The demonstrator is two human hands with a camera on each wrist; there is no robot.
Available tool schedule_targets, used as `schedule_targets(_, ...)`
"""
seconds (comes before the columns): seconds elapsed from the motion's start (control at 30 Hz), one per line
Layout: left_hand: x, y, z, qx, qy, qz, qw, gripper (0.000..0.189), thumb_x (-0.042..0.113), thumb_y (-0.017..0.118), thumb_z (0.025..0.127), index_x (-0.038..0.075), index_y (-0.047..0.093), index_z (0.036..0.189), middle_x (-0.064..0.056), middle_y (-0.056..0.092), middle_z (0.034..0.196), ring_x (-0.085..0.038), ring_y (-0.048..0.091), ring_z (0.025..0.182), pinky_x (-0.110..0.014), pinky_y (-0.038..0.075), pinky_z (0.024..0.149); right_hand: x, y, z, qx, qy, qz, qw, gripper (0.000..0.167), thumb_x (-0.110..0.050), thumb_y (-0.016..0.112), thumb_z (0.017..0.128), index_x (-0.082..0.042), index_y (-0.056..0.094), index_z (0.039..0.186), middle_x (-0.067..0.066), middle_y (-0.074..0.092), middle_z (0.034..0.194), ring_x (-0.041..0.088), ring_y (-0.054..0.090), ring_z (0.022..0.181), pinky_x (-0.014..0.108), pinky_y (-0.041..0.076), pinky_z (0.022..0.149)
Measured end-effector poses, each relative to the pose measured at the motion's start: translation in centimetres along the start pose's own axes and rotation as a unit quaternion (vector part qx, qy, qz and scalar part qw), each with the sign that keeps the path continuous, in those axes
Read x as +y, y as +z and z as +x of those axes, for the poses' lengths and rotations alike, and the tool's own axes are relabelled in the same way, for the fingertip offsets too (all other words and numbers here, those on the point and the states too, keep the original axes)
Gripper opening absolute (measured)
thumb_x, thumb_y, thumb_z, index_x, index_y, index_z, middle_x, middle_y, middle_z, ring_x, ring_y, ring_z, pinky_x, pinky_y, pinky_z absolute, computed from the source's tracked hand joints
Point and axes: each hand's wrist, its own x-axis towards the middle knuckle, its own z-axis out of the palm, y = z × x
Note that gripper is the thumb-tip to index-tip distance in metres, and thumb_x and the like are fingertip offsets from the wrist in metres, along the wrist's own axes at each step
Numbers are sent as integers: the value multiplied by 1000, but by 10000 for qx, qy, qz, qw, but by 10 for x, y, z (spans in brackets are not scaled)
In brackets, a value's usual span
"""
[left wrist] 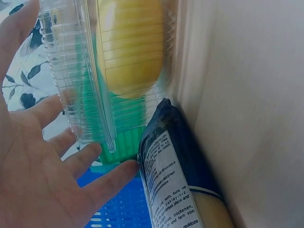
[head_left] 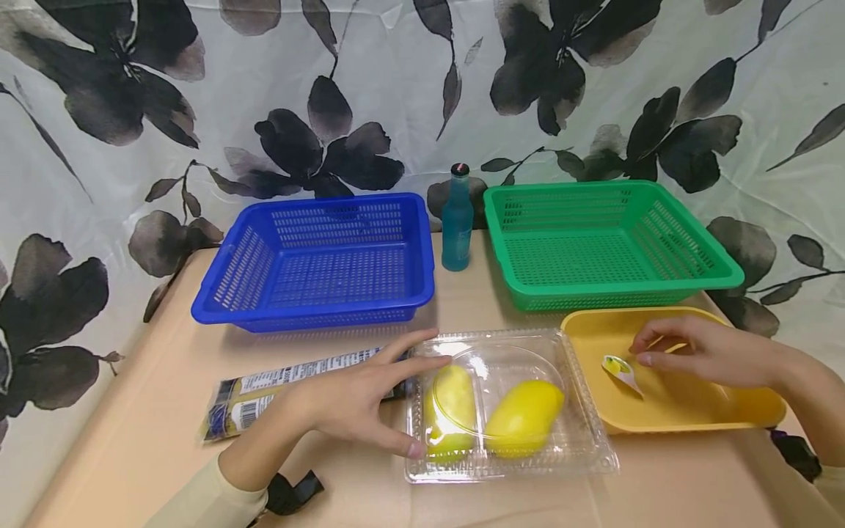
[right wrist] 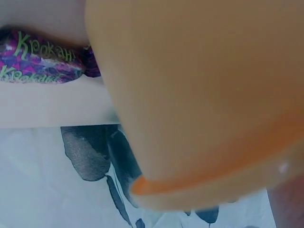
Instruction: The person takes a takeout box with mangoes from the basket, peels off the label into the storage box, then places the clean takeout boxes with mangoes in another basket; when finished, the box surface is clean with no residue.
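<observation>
My left hand (head_left: 359, 389), its fingers spread, lies at the left edge of a clear plastic clamshell container (head_left: 581, 440). Inside the container are a lemon-like yellow fruit (head_left: 524, 418) and a paler yellow fruit (head_left: 451, 411). In the left wrist view the fingers (left wrist: 83, 159) reach along the container's ridged side. Over a yellow tray (head_left: 686, 418), my right hand (head_left: 706, 352) has loosely bent fingers. Just left of its fingertips is a small wrapped candy (head_left: 620, 372), white with yellow and green; whether they touch is unclear.
A pasta-like packet (head_left: 247, 400) lies under the left forearm. Behind stand a blue basket (head_left: 330, 319), a blue bottle (head_left: 457, 227) and a green basket (head_left: 614, 293). A purple wrapped candy (right wrist: 40, 59) lies beside the tray in the right wrist view.
</observation>
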Motion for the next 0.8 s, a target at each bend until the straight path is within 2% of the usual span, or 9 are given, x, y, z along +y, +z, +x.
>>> schedule_targets(0.23,-2,1,0,38,1,-10,10000,96,66,76,80,46,28,160,28,-8,168,-19,15,156,-57,32,119,-8,-2,4,99,31,-275,9996,15,-11,66,101,-16,69,114,-7,71,108,-1,64,96,22,57,79)
schedule_targets(0.37,-2,1,0,52,12,0,10000,96,66,77,80,46,27,160,24,-7,169,-19,16,156,-57,32,119,-19,-2,10,248,-174,-604,9977,16,-13,65,101,-19,69,115,-10,70,109,-2,64,98,23,58,79)
schedule_targets(0.57,-3,2,1,99,-5,-16,9999,97,66,77,80,47,27,160,30,-9,167,-18,14,156,-57,32,119,-45,1,21,468,-459,-1013,9927,17,-17,66,101,-26,69,115,-17,69,106,-2,61,89,22,56,72)
schedule_targets(0.67,-3,3,0,87,12,-55,9999,97,66,77,80,46,28,160,31,-9,166,-18,15,156,-57,32,119,-61,4,25,432,-280,-1055,9931,16,-25,66,102,-26,69,117,-18,68,109,-2,62,94,23,57,76)
schedule_targets(0.8,-4,4,0,89,63,-50,9999,96,66,77,80,46,27,160,30,-9,167,-19,17,155,-57,34,118,-80,11,30,444,-142,-1044,9934,23,-33,67,101,-26,68,123,-17,67,118,5,65,105,28,59,85)
